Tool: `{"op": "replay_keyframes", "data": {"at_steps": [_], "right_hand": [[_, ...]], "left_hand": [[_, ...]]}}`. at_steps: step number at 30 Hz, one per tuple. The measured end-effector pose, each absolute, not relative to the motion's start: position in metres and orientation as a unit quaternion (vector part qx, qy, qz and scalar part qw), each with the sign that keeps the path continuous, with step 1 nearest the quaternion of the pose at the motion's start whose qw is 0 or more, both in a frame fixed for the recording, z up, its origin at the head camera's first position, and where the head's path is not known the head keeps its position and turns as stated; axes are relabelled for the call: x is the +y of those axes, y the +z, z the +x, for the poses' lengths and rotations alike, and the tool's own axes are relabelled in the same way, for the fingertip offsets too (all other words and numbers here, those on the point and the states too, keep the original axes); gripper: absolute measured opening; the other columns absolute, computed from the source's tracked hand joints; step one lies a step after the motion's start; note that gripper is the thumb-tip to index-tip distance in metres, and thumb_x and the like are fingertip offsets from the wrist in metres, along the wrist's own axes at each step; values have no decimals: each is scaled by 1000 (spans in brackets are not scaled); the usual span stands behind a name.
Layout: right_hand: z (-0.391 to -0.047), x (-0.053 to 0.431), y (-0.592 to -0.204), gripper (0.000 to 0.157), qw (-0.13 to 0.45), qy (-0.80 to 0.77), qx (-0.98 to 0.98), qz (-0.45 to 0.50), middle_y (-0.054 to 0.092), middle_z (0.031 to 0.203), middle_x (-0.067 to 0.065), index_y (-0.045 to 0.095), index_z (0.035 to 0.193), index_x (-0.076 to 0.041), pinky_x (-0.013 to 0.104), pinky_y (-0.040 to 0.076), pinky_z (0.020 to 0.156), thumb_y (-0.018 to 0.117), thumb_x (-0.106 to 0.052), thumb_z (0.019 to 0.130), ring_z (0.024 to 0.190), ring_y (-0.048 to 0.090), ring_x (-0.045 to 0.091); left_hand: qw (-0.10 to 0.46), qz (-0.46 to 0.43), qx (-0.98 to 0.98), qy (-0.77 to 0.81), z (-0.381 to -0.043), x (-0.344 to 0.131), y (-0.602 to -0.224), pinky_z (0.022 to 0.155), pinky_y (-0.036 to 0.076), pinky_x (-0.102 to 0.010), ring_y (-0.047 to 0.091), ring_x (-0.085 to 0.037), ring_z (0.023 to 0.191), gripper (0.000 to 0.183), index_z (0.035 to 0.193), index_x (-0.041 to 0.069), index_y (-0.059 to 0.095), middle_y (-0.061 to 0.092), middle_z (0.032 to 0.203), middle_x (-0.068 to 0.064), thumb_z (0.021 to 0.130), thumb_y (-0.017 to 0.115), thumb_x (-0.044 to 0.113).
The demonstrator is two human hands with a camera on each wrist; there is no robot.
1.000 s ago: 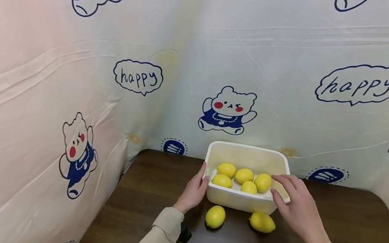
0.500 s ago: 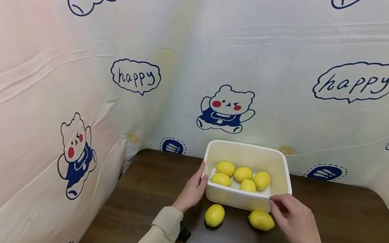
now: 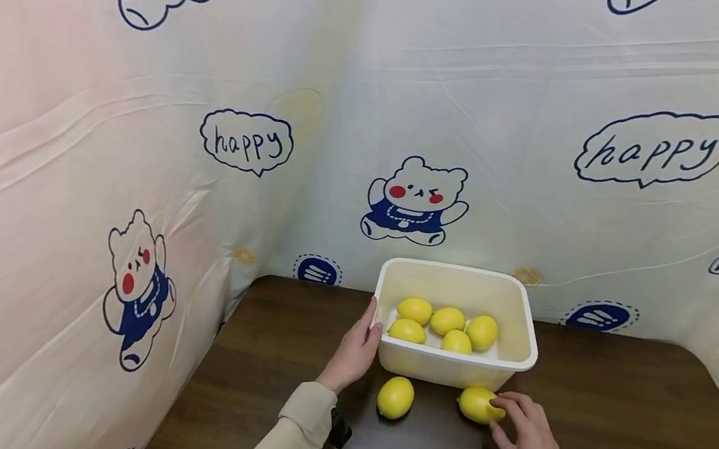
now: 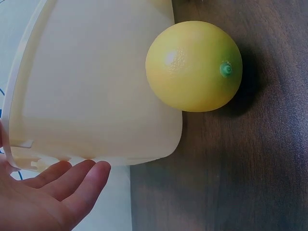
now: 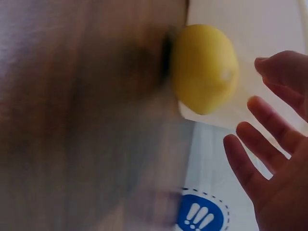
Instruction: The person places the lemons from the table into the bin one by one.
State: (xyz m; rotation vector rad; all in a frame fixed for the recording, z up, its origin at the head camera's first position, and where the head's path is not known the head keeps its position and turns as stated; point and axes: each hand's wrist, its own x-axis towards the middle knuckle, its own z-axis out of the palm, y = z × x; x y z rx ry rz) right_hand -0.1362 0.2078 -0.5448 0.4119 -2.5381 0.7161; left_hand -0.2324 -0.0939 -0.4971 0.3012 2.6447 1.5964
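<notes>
A cream plastic box (image 3: 449, 371) stands on the table with several yellow lemons (image 3: 447, 321) inside. My left hand (image 3: 353, 352) holds the box at its left side, thumb at the rim and fingers along the outer wall; the left wrist view has the fingertips (image 4: 98, 173) against that wall. In front of the box lie two more lemons. My right hand (image 3: 530, 446) hovers at the right one (image 3: 477, 404), fingers overlapping its end in the head view. The right wrist view has those fingers spread, with a gap to the lemon (image 5: 204, 70). The left lemon (image 3: 395, 397) lies untouched.
The dark brown wooden table (image 3: 297, 323) reaches back to a pale printed cloth (image 3: 307, 202) hung behind and at the sides. A black strap (image 3: 340, 430) sits at the left cuff. The box stands close to the table's back edge.
My right hand has moved from over the box's right end, down past its front rim, to the right lemon on the table. My left hand has stayed on the box.
</notes>
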Motion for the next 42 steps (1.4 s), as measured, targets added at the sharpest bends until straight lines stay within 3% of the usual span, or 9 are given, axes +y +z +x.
{"op": "replay_keyframes", "data": {"at_steps": [5,10,15,28,42], "right_hand": [[-139,206,-554,41,235,258,-923,163,62,110,9,68,106,-8,36,43,83,82,-2,67,100,53,27],[-141,201,-555,43,199,259,-932,156,60,115,11,67,111,-9,50,48,83,81,-5,70,104,54,31],[-144,197,-554,42,154,251,-945,142,59,118,12,66,114,-9,55,48,85,79,-9,74,107,53,33],[-148,191,-552,47,160,223,-952,139,52,108,9,66,115,-9,44,46,76,81,-11,71,95,49,28],[-149,183,-552,44,57,238,-964,102,50,118,8,63,114,-16,43,50,80,79,-12,74,103,47,28]], "left_hand": [[17,96,854,511,-233,-94,-497,115,30,-49,30,-29,145,56,157,18,11,20,161,-6,106,34,30],[21,95,856,508,-233,-94,-499,115,30,-48,29,-28,145,57,157,19,11,19,162,-5,106,34,31],[21,96,852,515,-233,-94,-498,115,30,-48,29,-28,145,57,157,19,11,19,162,-4,106,33,31],[29,90,854,512,-233,-94,-498,116,30,-46,29,-25,145,57,157,22,10,18,162,-1,106,34,31],[25,94,855,509,-234,-95,-500,115,31,-46,29,-25,145,57,157,21,10,19,162,-3,106,34,29]]}}
